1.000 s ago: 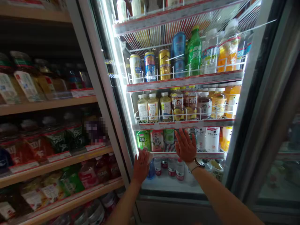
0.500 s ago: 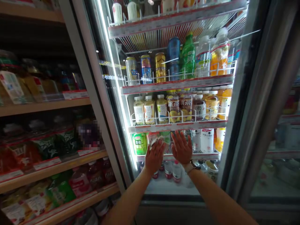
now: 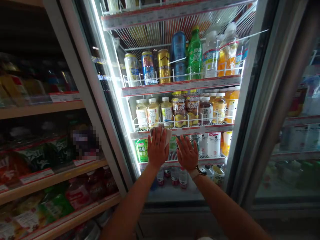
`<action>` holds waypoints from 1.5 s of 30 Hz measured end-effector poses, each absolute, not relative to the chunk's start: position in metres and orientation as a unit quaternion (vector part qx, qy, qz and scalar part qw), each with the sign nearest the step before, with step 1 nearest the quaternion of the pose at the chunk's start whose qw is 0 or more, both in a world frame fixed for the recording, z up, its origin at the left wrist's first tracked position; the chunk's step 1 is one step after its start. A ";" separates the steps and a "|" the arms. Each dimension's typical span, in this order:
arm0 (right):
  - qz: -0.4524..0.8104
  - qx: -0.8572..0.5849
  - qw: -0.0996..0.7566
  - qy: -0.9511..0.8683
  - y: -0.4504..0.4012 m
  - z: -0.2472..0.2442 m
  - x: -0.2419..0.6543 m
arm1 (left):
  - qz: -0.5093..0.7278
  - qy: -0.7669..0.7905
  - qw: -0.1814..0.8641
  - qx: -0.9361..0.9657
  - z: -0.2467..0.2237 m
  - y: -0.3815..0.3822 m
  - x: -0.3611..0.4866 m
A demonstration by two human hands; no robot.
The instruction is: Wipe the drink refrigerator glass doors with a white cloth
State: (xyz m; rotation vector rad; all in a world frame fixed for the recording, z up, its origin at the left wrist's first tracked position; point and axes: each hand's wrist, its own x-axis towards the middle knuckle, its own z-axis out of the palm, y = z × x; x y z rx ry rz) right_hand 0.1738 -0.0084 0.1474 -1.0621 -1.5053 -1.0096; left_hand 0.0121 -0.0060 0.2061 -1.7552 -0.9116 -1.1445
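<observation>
The left hand (image 3: pixel 157 149) is open, fingers spread, pressing a folded white cloth (image 3: pixel 167 136) flat to the glass door (image 3: pixel 147 40) of a lit drinks cooler, level with a shelf edge. The right hand (image 3: pixel 187 153), just to its right, is open and empty, palm to the glass — a wristwatch (image 3: pixel 198 171) on its wrist. Bottled teas (image 3: pixel 153 113) stand behind the glass.

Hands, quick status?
Left hand: open, flat over a white cloth or tissue.
Right hand: open, empty.
</observation>
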 end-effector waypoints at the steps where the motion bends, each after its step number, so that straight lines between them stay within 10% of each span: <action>1: -0.417 -0.437 0.499 -0.621 -0.008 0.147 0.174 | -0.468 -0.356 0.413 -0.695 0.211 -0.005 0.016; 13: -0.420 -0.428 0.504 -0.622 -0.010 0.150 0.175 | -0.347 -0.287 0.421 -0.788 0.048 -0.020 -0.015; 25: -0.413 -0.436 0.499 -0.624 -0.010 0.147 0.175 | -0.467 -0.372 0.390 -0.701 0.206 -0.006 0.004; 37: -0.423 -0.415 0.514 -0.620 -0.008 0.148 0.174 | -0.356 -0.334 0.426 -0.762 0.012 -0.019 -0.034; 45: -0.415 -0.411 0.522 -0.622 -0.011 0.150 0.173 | -0.389 -0.357 0.436 -0.729 0.178 -0.006 -0.026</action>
